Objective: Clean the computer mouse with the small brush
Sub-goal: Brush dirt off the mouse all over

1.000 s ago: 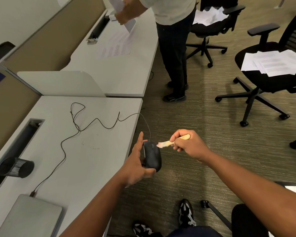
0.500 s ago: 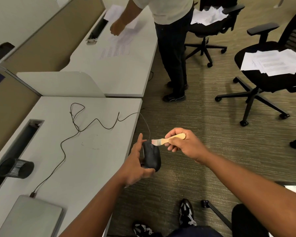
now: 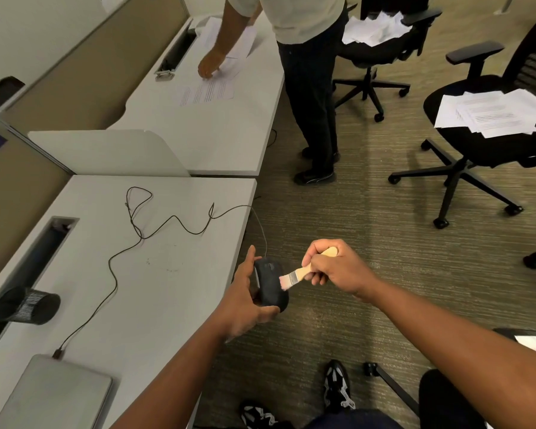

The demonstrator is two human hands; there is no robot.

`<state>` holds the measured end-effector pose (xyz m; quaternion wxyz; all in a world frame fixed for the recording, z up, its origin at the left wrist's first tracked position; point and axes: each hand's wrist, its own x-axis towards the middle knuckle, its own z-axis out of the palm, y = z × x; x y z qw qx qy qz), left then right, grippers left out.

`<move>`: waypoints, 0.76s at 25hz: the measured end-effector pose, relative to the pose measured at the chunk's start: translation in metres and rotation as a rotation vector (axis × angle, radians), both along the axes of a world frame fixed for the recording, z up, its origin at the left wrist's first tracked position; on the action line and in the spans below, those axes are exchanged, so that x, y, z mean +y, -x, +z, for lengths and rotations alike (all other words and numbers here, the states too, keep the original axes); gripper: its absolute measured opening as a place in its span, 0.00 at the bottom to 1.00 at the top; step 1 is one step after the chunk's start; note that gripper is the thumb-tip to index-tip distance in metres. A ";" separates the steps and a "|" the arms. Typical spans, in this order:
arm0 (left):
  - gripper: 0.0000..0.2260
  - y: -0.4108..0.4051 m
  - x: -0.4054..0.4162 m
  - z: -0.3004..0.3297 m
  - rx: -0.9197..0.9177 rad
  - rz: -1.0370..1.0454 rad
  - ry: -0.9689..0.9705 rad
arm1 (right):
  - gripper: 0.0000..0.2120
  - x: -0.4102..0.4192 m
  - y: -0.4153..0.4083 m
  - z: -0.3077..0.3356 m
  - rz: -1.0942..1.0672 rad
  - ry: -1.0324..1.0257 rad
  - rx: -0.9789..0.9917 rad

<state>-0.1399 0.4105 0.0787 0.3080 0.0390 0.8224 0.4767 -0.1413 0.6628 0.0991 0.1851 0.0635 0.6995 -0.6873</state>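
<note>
My left hand [image 3: 245, 301] grips a black wired computer mouse [image 3: 270, 287] in the air just off the desk's right edge, thumb along its left side and fingers under its rear. My right hand [image 3: 334, 267] holds the small wooden-handled brush [image 3: 304, 272], and the pale bristles touch the mouse's right side around the middle. The mouse's thin black cable [image 3: 155, 230] runs up over the desk edge, loops across the white desk [image 3: 155, 283] and ends at a plug by the closed grey laptop [image 3: 53, 394].
A black mesh pen cup [image 3: 28, 305] lies beside the desk's cable slot. Another person [image 3: 310, 88] stands at the far desk handling papers. Office chairs with paper stacks [image 3: 492, 116] stand on the carpet at right. My shoes [image 3: 338, 388] show below.
The brush has swept down from the mouse's front end to its right side. The person at the far desk has lowered a hand onto the papers.
</note>
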 end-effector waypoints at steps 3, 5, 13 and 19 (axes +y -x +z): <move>0.60 0.000 0.001 0.001 -0.007 -0.012 0.003 | 0.07 -0.004 -0.003 -0.001 -0.086 -0.017 0.075; 0.60 0.001 0.002 0.001 0.008 -0.033 0.009 | 0.07 -0.008 -0.005 -0.005 -0.077 -0.061 0.096; 0.61 0.000 0.001 -0.003 0.031 -0.005 0.020 | 0.05 -0.002 -0.003 0.001 0.069 -0.118 0.044; 0.60 0.000 0.004 -0.001 0.020 -0.007 0.019 | 0.08 -0.011 -0.009 -0.001 -0.004 -0.098 0.148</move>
